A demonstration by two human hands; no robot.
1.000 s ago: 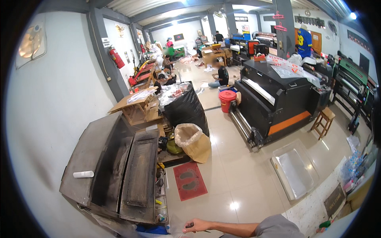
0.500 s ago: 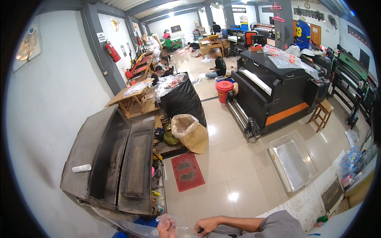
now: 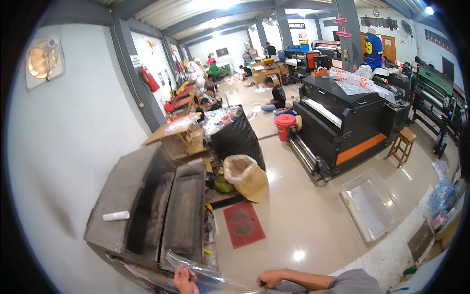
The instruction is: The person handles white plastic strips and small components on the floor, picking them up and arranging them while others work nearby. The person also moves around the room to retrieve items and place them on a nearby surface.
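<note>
You have your two hands well apart at the lower edge of the view, with the clear plastic sheet (image 3: 213, 276) between them, its upper edge lifted in front of the dark metal cabinet (image 3: 182, 220). Your left hand (image 3: 184, 280) is partly curled, thumb and fingers closed on the film near its left end, probably to keep that side raised and spread so that it does not fold onto itself. Your right hand (image 3: 270, 278) is closed in a loose fist around a small dark object (image 3: 263, 283); too little of it shows to say what it is, and whether these fingers also touch the film cannot be told. That forearm comes in from the right, which likely leaves the sheet's middle unobstructed. On the cabinet's sloping top lies a white cylinder (image 3: 116, 216), seemingly parked there within reach of your left side. The red footprint mat (image 3: 244, 225) lies on the tiles beyond your hands, beside the cabinet, perhaps marking a standing place.
</note>
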